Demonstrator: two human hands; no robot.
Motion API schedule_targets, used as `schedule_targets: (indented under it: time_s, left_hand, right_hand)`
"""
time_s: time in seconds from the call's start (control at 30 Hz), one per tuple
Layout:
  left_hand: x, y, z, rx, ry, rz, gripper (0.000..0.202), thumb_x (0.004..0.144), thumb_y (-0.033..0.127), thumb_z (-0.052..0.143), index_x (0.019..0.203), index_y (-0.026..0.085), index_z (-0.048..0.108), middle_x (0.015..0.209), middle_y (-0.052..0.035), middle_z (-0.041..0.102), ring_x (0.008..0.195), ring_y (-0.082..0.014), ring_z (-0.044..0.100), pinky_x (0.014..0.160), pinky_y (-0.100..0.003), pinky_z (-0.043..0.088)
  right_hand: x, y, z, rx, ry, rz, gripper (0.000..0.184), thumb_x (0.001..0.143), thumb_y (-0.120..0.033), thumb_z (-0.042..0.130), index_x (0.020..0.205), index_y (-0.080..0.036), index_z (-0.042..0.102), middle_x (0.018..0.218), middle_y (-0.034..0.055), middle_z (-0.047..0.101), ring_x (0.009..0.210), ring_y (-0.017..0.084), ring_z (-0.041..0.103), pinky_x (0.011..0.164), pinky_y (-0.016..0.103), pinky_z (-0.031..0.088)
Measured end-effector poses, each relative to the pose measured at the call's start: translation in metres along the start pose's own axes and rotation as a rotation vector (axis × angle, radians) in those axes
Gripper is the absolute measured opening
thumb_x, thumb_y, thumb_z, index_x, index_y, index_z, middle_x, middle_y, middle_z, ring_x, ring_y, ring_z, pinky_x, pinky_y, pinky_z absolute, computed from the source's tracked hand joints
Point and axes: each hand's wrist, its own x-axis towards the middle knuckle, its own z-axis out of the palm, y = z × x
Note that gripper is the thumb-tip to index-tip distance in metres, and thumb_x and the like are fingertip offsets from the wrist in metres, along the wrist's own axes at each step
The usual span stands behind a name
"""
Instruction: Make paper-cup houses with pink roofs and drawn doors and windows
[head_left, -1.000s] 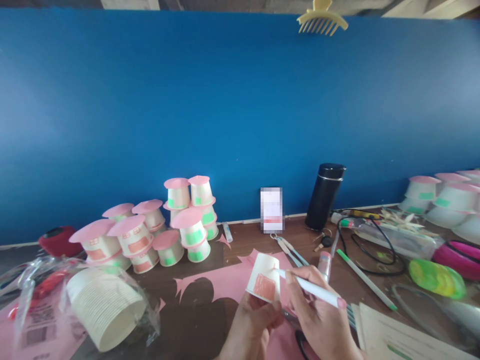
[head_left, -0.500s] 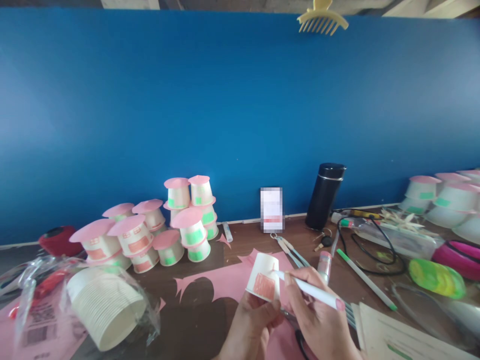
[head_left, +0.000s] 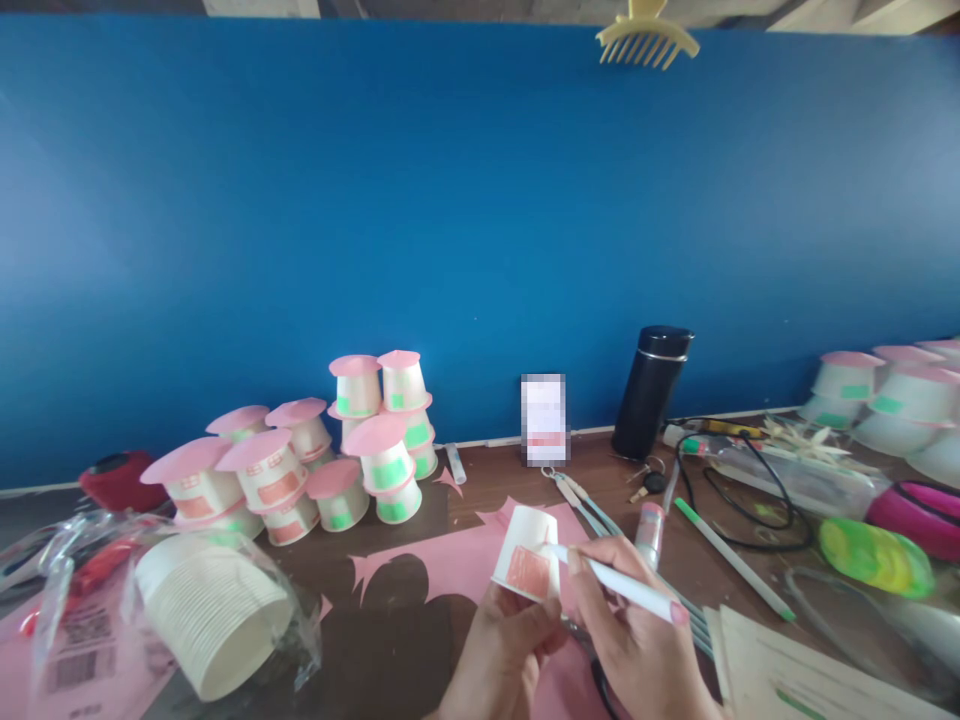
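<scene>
My left hand (head_left: pixel 504 645) grips a white paper cup (head_left: pixel 525 535) that is upside down and tilted, its rim low in my fingers. A red-coloured rectangle is drawn on the cup's side. In my right hand (head_left: pixel 637 625) is a white marker pen (head_left: pixel 626 585) with a pink end, held in a writing grip. Its tip touches or nearly touches the cup just above the red patch. Beneath both hands lies a cut pink paper sheet (head_left: pixel 457 560) with rounded gaps along its edge.
Left stand several paper-cup houses (head_left: pixel 382 470) with pink roofs, behind a bagged cup stack (head_left: pixel 217 610). A black flask (head_left: pixel 651 395) and badge (head_left: pixel 544 420) stand by the blue wall. Rightward lie keys (head_left: pixel 652 482), a green-capped marker (head_left: pixel 735 560), a black cable (head_left: pixel 739 540) and cardboard (head_left: pixel 795 670).
The marker tip has shifted slightly left across the cup, with my right hand moving a little. My left hand and the cup stay nearly still.
</scene>
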Motion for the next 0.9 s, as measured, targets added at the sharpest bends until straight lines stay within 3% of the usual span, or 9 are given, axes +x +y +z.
schedule_targets:
  time_s: [0.23, 0.43, 0.7, 0.9]
  left_hand:
    - [0.0, -0.001, 0.001, -0.014, 0.016, -0.002, 0.049, 0.053, 0.03, 0.087, 0.096, 0.014, 0.069, 0.072, -0.0027, 0.059, 0.065, -0.0117, 0.05, 0.06, -0.023, 0.035]
    - [0.004, -0.009, -0.006, -0.044, 0.096, -0.024, 0.047, 0.046, 0.029, 0.089, 0.086, 0.016, 0.067, 0.073, -0.0014, 0.059, 0.063, -0.0109, 0.049, 0.059, -0.023, 0.034]
    - [-0.001, -0.003, 0.0, -0.068, 0.07, -0.053, 0.063, 0.047, 0.026, 0.089, 0.106, 0.02, 0.068, 0.075, -0.0009, 0.063, 0.071, -0.0136, 0.056, 0.063, -0.024, 0.037]
    - [-0.005, 0.004, 0.007, -0.082, 0.06, -0.077, 0.059, 0.046, 0.024, 0.088, 0.102, 0.019, 0.07, 0.072, -0.0028, 0.065, 0.065, -0.0148, 0.056, 0.058, -0.025, 0.036]
  right_hand:
    - [0.0, -0.005, -0.006, 0.034, 0.033, 0.024, 0.011, 0.091, -0.031, 0.052, 0.087, -0.021, 0.056, 0.065, 0.0001, 0.062, 0.053, 0.013, 0.059, 0.046, 0.021, 0.046]
    - [0.005, -0.004, -0.012, -0.057, 0.078, -0.014, 0.013, 0.092, -0.033, 0.051, 0.087, -0.022, 0.056, 0.06, -0.0025, 0.06, 0.046, 0.012, 0.056, 0.048, 0.023, 0.046]
    - [0.002, 0.002, -0.011, -0.033, 0.046, 0.033, 0.013, 0.092, -0.034, 0.051, 0.086, -0.023, 0.055, 0.06, -0.003, 0.058, 0.05, 0.013, 0.057, 0.054, 0.025, 0.045]
    - [0.003, 0.0, -0.01, -0.029, 0.051, 0.033, 0.015, 0.092, -0.033, 0.051, 0.084, -0.022, 0.055, 0.057, -0.0039, 0.056, 0.051, 0.013, 0.057, 0.057, 0.025, 0.046]
